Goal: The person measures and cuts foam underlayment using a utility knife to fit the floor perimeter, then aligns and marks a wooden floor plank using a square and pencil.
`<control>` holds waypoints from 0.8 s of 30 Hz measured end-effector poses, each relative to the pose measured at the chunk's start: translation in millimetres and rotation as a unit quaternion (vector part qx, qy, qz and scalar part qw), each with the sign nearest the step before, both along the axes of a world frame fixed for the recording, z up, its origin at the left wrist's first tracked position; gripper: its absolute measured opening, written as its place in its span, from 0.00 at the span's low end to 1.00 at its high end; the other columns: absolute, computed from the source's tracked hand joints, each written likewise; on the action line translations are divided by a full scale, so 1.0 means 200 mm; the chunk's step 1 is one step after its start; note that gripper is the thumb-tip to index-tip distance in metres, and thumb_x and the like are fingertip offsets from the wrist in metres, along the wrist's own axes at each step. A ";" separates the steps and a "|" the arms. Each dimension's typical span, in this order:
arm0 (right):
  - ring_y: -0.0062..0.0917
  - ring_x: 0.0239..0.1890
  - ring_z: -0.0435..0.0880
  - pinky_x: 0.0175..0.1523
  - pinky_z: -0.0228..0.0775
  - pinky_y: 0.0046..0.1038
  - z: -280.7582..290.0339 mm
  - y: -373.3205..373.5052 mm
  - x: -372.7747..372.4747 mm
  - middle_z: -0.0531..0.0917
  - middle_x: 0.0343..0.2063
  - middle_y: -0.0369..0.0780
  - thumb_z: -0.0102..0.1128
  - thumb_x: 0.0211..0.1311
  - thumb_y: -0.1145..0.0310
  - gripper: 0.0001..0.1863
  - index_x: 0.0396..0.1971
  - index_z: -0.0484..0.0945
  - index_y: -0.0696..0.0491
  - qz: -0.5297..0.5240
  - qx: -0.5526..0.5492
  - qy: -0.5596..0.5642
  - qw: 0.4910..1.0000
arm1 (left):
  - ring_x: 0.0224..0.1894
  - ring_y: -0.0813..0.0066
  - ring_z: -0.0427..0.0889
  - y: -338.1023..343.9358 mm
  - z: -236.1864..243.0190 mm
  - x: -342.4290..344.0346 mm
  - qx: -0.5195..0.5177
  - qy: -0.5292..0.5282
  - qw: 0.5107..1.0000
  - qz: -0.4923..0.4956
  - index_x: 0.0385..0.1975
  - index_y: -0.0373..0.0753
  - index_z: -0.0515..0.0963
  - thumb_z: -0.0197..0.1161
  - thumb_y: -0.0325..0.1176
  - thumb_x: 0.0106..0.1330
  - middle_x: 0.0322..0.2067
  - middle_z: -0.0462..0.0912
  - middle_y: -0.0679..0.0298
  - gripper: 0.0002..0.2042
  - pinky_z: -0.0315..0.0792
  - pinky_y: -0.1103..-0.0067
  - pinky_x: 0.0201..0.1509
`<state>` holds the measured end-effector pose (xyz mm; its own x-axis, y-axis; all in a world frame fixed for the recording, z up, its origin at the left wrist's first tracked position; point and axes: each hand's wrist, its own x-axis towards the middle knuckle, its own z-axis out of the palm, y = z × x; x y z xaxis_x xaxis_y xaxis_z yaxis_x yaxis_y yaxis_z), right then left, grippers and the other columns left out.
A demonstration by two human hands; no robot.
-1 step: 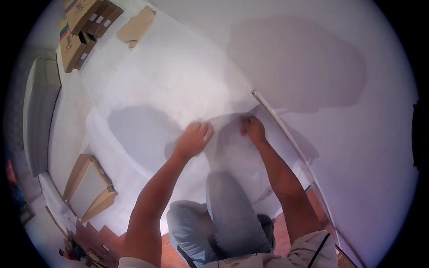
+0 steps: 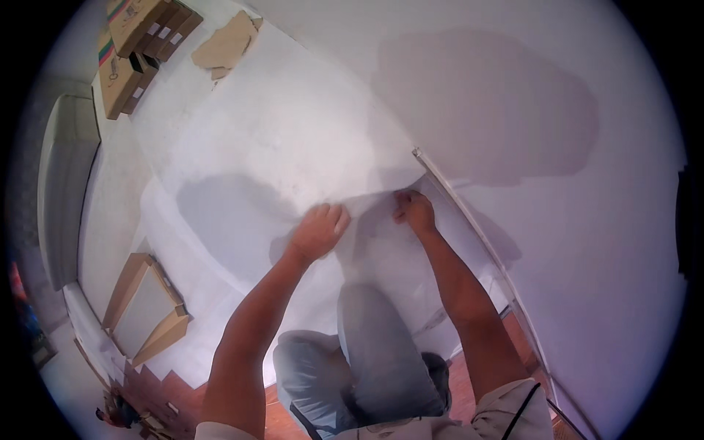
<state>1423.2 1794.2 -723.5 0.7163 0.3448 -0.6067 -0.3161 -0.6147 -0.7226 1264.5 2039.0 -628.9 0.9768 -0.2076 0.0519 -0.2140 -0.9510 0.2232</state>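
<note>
A thin white sheet [image 2: 293, 132], its material too blurred to tell, covers the floor in front of me. Its edge runs between my two hands and looks slightly raised there. My left hand [image 2: 321, 229] is closed at that edge, fingers curled down onto the sheet. Nearer the wall, my right hand [image 2: 416, 211] pinches the sheet's edge between thumb and fingers, close to a narrow strip [image 2: 473, 213] along the foot of the wall. My bent knees in pale jeans [image 2: 378, 341] are just below the hands.
Flat cardboard boxes [image 2: 121, 84] are stacked at the far left, beside a torn cardboard piece [image 2: 226, 45]. An open carton [image 2: 180, 323] lies left of me. Reddish-brown planks [image 2: 158, 389] show at the lower left. A long grey padded piece [image 2: 62, 191] stands further left. The white wall [image 2: 616, 242] rises on the right.
</note>
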 end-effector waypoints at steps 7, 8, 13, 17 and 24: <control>0.32 0.23 0.89 0.39 0.82 0.34 0.04 0.08 0.02 0.88 0.20 0.41 0.55 0.70 0.60 0.15 0.37 0.84 0.57 0.016 -0.094 -0.093 0.991 | 0.36 0.54 0.82 0.32 0.28 -0.26 -0.046 -0.060 0.995 0.057 0.42 0.35 0.79 0.62 0.27 0.60 0.36 0.80 0.56 0.11 0.76 0.62 0.35; 0.35 0.26 0.90 0.40 0.82 0.36 0.06 0.08 0.02 0.88 0.21 0.43 0.57 0.67 0.62 0.14 0.38 0.84 0.57 -0.004 -0.092 -0.069 0.993 | 0.35 0.54 0.82 0.40 0.36 -0.34 -0.021 -0.059 0.995 0.076 0.43 0.35 0.80 0.63 0.27 0.59 0.35 0.80 0.56 0.12 0.76 0.62 0.34; 0.35 0.31 0.92 0.45 0.84 0.34 -0.02 0.07 0.07 0.90 0.26 0.45 0.50 0.75 0.58 0.19 0.39 0.85 0.57 0.094 -0.151 -0.073 0.981 | 0.30 0.55 0.82 0.73 0.75 -0.97 0.140 -0.179 0.937 0.264 0.46 0.35 0.82 0.68 0.17 0.57 0.30 0.81 0.55 0.16 0.76 0.64 0.31; 0.41 0.40 0.91 0.49 0.83 0.40 -0.26 0.07 0.07 0.90 0.35 0.47 0.55 0.72 0.59 0.15 0.41 0.85 0.55 0.073 -0.178 -0.099 0.976 | 0.38 0.45 0.83 0.85 1.06 -1.67 0.260 -0.171 0.804 0.507 0.49 0.34 0.80 0.62 0.32 0.76 0.36 0.82 0.51 0.09 0.77 0.60 0.41; 0.51 0.42 0.87 0.50 0.80 0.49 -0.27 0.02 -0.08 0.87 0.37 0.51 0.55 0.72 0.55 0.17 0.40 0.81 0.55 0.100 -0.193 -0.299 0.929 | 0.40 0.57 0.83 0.69 1.31 -2.67 0.180 -0.210 0.531 0.801 0.45 0.29 0.77 0.60 0.41 0.79 0.39 0.84 0.49 0.16 0.76 0.65 0.47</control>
<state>1406.5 1798.1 -778.2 0.9102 0.3460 -0.2278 0.2185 -0.8682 -0.4456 730.8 2176.8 -367.3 -0.1670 0.8022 0.5733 0.9750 0.0478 0.2171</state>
